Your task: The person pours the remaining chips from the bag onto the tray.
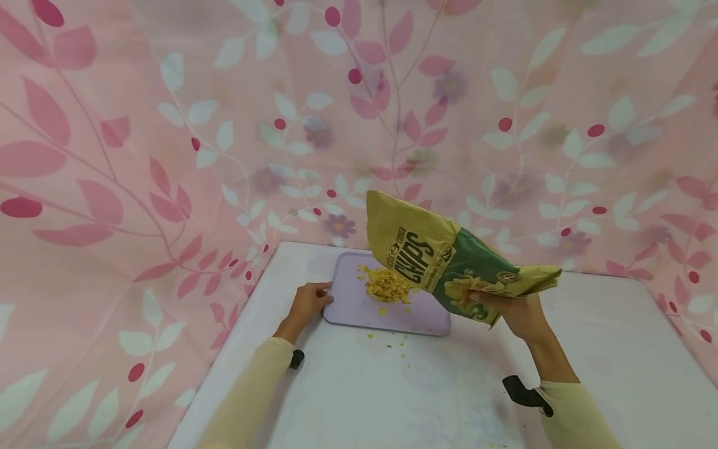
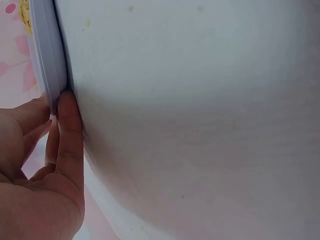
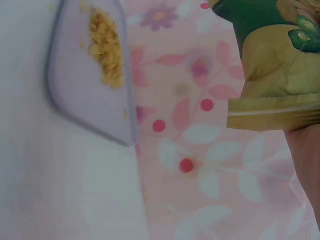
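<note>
A light purple tray (image 1: 344,305) lies on the white table with a heap of crushed yellow chips (image 1: 387,288) on it. My left hand (image 1: 307,304) pinches the tray's left edge between thumb and fingers, seen closely in the left wrist view, where the tray's rim (image 2: 47,55) stands between them. My right hand (image 1: 524,317) grips a gold and green chip bag (image 1: 417,252) near its lower right end. The bag is tilted over the right part of the tray, its wide gold end to the upper left. Part of the tray is hidden behind the bag.
Loose crumbs (image 1: 389,346) are scattered on the white table (image 1: 359,399) in front of the tray. A pink floral cloth (image 1: 314,156) hangs behind and to both sides of the table. Dark straps show at both wrists.
</note>
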### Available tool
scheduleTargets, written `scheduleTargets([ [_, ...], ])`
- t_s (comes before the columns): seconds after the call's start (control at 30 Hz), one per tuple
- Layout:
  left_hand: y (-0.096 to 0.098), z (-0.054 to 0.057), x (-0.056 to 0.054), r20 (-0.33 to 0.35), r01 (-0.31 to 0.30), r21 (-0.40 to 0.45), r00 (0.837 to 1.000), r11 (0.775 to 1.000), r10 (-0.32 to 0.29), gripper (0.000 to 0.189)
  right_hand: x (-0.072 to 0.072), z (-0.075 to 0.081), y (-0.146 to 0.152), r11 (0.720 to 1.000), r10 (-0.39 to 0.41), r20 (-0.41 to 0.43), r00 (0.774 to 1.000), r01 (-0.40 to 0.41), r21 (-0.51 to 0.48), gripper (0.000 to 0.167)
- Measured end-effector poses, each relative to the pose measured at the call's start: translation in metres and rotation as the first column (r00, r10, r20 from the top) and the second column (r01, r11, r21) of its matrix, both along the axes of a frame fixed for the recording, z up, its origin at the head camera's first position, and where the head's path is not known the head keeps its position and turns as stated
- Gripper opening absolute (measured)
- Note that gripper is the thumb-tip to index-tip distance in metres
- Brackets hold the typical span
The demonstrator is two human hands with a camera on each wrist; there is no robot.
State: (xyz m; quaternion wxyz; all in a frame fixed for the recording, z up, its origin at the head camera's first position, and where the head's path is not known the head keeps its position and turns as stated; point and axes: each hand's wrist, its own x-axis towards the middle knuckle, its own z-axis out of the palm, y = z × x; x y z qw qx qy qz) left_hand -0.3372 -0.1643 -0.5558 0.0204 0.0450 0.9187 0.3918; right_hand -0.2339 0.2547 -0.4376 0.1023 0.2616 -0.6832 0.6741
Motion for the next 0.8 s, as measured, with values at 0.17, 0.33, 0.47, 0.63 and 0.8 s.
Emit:
scheduleTargets([
  [0.17, 0.000, 0.001, 0.001, -0.002, -0.003, -0.004, 1.000, 1.000, 0.003, 0.045, 0.009, -0.010, -0.002, 0.971, -0.183, 0.203, 0.962, 0.144, 0.192, 0.048],
  [0.33, 0.001, -0.001, 0.001, -0.012, 0.010, -0.012, 1.000, 1.000, -0.010, 0.045, 0.011, -0.007, 0.000, 0.977, -0.176, 0.178, 0.968, 0.149, 0.153, 0.054],
  [0.47, 0.001, -0.002, 0.001, -0.017, 0.019, -0.020, 1.000, 1.000, -0.019, 0.044, 0.007, 0.000, 0.003, 0.999, -0.032, 0.018, 0.999, 0.032, -0.014, 0.064],
  [0.63, 0.000, -0.002, 0.002, -0.014, 0.014, -0.020, 1.000, 1.000, -0.014, 0.045, 0.010, -0.004, 0.001, 0.971, -0.154, 0.152, 0.976, 0.121, 0.207, 0.045],
  [0.8, 0.001, 0.000, 0.003, -0.005, 0.014, -0.002, 1.000, 1.000, -0.014, 0.045, 0.007, -0.003, 0.003, 0.968, -0.180, 0.156, 0.971, 0.147, 0.203, 0.051],
])
